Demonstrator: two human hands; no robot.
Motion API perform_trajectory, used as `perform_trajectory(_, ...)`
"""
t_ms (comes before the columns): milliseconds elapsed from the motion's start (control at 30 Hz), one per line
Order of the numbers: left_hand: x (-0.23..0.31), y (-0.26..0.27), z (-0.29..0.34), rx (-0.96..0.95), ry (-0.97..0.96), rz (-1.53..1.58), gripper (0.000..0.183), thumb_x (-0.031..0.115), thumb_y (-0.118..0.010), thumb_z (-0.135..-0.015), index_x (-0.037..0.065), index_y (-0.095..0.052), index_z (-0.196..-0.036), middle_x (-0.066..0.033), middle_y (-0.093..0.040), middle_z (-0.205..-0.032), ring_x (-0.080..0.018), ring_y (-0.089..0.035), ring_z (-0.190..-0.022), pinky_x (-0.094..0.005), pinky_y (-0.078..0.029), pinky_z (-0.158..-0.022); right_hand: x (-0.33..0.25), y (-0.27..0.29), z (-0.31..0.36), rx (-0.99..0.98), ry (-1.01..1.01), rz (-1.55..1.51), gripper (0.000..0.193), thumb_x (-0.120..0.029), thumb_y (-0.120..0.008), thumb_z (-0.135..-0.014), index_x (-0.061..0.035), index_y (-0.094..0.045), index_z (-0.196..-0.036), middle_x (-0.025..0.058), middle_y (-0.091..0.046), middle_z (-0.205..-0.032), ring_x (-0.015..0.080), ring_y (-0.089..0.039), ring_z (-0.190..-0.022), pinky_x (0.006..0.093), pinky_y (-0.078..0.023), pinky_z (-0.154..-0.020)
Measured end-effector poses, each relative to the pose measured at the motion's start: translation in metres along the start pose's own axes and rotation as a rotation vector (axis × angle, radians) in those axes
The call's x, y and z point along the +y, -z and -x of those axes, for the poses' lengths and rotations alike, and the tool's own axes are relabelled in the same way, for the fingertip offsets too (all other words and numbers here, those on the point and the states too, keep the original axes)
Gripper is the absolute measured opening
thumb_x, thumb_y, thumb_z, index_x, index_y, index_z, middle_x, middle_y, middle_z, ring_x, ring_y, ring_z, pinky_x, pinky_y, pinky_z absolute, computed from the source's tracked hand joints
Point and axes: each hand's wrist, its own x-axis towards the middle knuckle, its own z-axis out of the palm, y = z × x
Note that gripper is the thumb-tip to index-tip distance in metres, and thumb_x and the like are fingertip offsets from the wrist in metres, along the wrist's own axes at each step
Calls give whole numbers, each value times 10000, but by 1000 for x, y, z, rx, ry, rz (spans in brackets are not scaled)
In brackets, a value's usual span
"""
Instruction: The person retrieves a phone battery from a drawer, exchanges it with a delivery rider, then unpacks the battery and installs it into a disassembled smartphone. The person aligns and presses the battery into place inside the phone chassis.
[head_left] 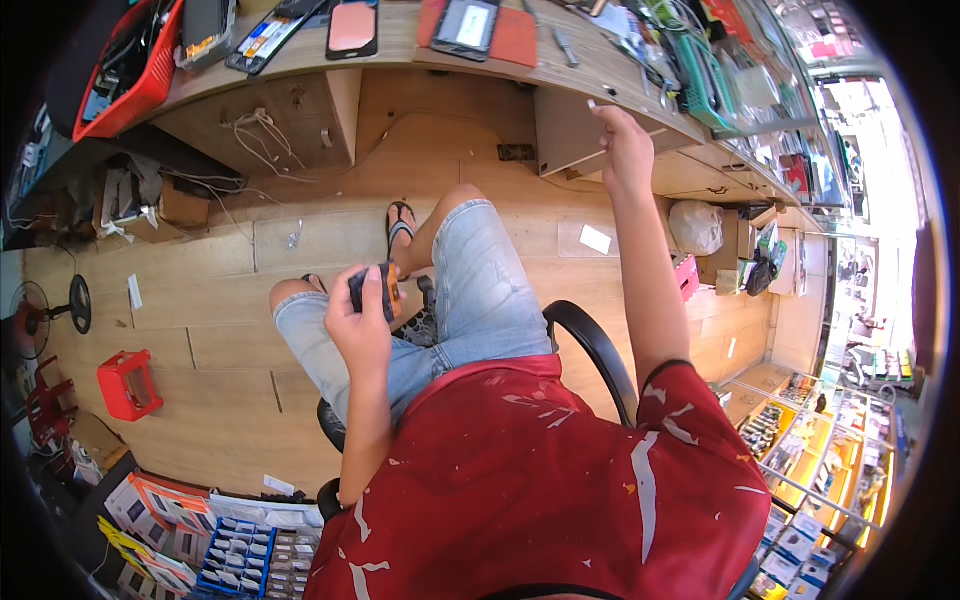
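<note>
My left hand [362, 325] is raised above my lap, its fingers wrapped round a small black and orange object [388, 291]. The thumb lies across the top of it, and its kind cannot be made out. Stretched out to the right, my right hand [627, 153] hovers by the front edge of the wooden desk [398, 52]. Its fingers are curled together, with a tiny whitish tip [592, 103] showing at their end. What that tip belongs to is too small to tell.
On the desk lie a pink-backed phone [352, 28], a dark phone [465, 24] on an orange mat [514, 40], and a small grey tool [566, 46]. A red basket [132, 75] stands left, a green basket [703, 85] right. A red stool [130, 385] is on the floor.
</note>
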Motion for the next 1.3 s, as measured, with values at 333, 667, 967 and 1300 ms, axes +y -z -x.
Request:
perform_trajectory(333, -17, -18, 72, -91, 135, 115, 159, 144, -632, -1094, 16, -615, -1187, -192, -784, -1017, -278, -800, -850, -397, -683, -670, 35, -5, -67, 235, 146, 4, 297, -156, -892, -744, 84, -789, -884, 70, -688, -856, 208, -605, -809, 373, -516, -832)
perform_trajectory(667, -15, -79, 62, -284, 250, 212, 197, 155, -594, -1076, -6, -593, -1190, -225, -750, -1035, -322, -797, -851, -430, -679, -706, 60, -16, -48, 288, 30, -78, 436, -304, -939, -821, 100, -803, -912, 173, -622, -1303, 239, -613, -1192, 388, -499, -1020)
perform_trajectory(967, 14, -110, 9, -448, 309, 372, 273, 164, -571, -1028, -21, -575, -1229, -289, -730, -1090, -417, -784, -913, -512, -670, -786, 70, -13, -54, 263, 78, -133, 550, -410, -941, -867, 94, -767, -999, 85, -701, -947, 153, -593, -876, 312, -502, -850)
perform_trajectory(1300, 53, -97, -1, -553, 139, 234, 212, 141, -546, -1111, -30, -601, -1224, -208, -738, -1106, -338, -796, -969, -456, -684, -807, -16, -8, 83, -139, 590, 253, 134, -101, -836, -930, -39, -783, -1036, 74, -655, -1111, 160, -604, -952, 296, -522, -811)
